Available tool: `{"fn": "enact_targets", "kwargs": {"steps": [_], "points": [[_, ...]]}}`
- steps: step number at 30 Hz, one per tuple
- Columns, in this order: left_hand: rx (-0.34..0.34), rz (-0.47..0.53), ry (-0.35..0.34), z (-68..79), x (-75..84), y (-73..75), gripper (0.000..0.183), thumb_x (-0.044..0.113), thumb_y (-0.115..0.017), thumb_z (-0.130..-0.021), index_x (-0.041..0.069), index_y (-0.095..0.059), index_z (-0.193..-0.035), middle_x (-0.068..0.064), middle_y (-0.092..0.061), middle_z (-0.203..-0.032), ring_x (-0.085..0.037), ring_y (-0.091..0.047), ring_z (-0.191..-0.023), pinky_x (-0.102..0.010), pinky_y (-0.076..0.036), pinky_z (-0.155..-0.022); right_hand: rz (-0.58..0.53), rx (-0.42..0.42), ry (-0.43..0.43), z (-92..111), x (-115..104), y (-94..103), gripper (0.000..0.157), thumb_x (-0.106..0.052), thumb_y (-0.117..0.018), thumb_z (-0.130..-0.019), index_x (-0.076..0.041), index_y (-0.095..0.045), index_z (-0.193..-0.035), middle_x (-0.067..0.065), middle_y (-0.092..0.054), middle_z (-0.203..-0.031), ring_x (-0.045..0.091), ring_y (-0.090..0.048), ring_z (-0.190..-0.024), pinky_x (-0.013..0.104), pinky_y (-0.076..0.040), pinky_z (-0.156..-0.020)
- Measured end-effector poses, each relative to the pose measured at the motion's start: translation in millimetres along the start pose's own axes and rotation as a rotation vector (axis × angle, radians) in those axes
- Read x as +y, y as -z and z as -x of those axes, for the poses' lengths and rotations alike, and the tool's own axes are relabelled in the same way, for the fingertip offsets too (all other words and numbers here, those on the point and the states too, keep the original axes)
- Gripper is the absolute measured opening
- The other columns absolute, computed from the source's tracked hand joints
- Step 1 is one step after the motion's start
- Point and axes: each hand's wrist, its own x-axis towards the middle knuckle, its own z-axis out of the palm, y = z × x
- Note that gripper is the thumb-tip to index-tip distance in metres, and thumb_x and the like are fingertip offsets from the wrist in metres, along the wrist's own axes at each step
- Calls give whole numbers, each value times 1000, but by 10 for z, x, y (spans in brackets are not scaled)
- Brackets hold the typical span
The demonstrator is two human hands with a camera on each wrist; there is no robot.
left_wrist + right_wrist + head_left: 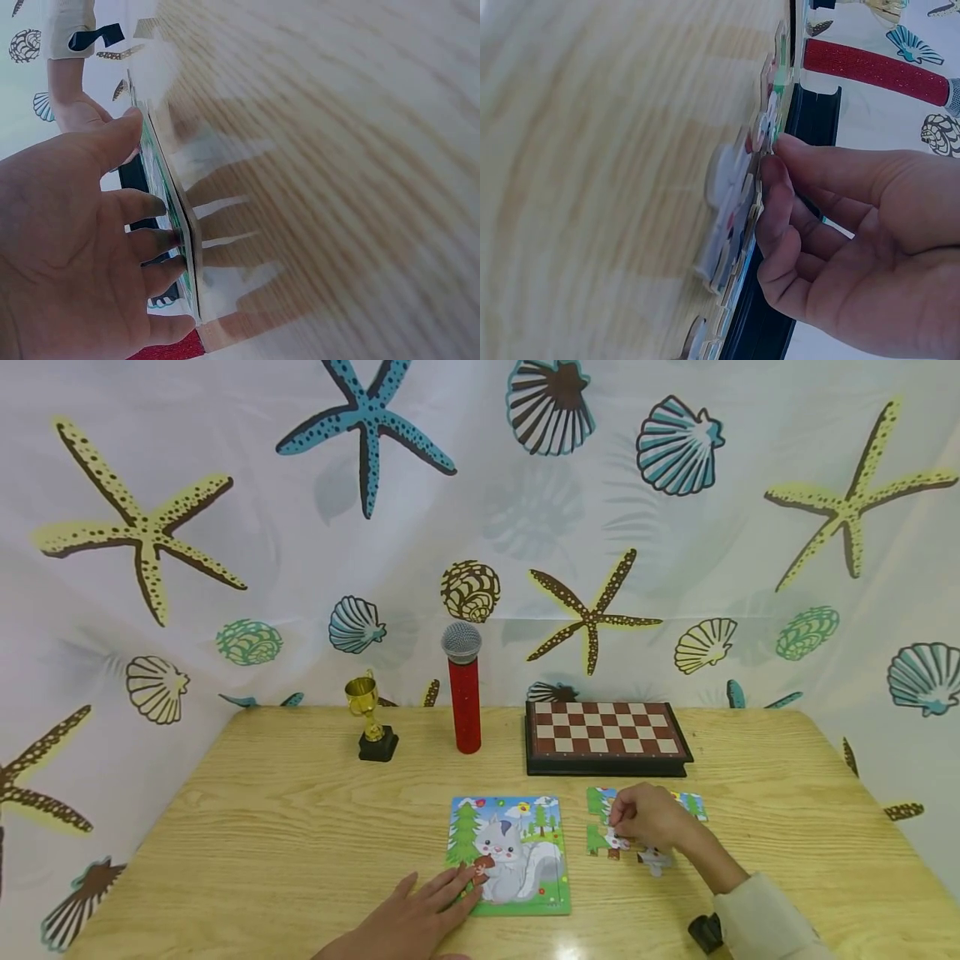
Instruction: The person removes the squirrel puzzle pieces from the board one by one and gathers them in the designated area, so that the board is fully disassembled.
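Right hand (847, 225): toward 4 o'clock, thumb and forefinger pinching a puzzle piece (772, 120), other fingers curled.
Loose pieces (742, 217): seen nearly edge-on, strung from about 1 o'clock to 6, some blurred.
Tabletop (592, 180): pale wood grain, filling the 9 o'clock side.
Dark case (761, 322): partly behind the hand, showing at 2 o'clock and near 6.
Red microphone (877, 69): 2 o'clock, grey mesh head outward.
Printed cloth (892, 124): shells between 2 and 3 o'clock.
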Motion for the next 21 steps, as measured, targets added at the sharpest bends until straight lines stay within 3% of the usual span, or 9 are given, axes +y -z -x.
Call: {"fn": "enact_targets", "kwargs": {"steps": [7,12,21], "points": [[37,-56,-15,9,16,6,70,65,-38,-91,21,-40,-145,-1,-32,-155,-21,-31,-142,-59,-34,-102,23,31,25,-19,-23,3,8,-1,-66,-85,-6,-65,-79,0,-61,-69,10,-50,-60,23,-42,-54],[86,-95,-43,-1,57,37,69,63,-38,-92,18,-41,-145,-2,-33,-155,-21,-33,-142,-57,-36,-102,-36,-6,91,-16,-109,-31,3,-4,-65,-86,-2,-66,-84,3,-64,-74,10,-53,-61,23,-44,-54],[24,-25,-75,-57,135,72,72,67,-37,-91,22,-36,-148,3,-29,-156,-19,-28,-144,-60,-32,-104,-169,-88,175,-46,-320,-230,10,-6,-68,-86,2,-68,-91,9,-68,-83,10,-60,-70,21,-49,-61]]}}
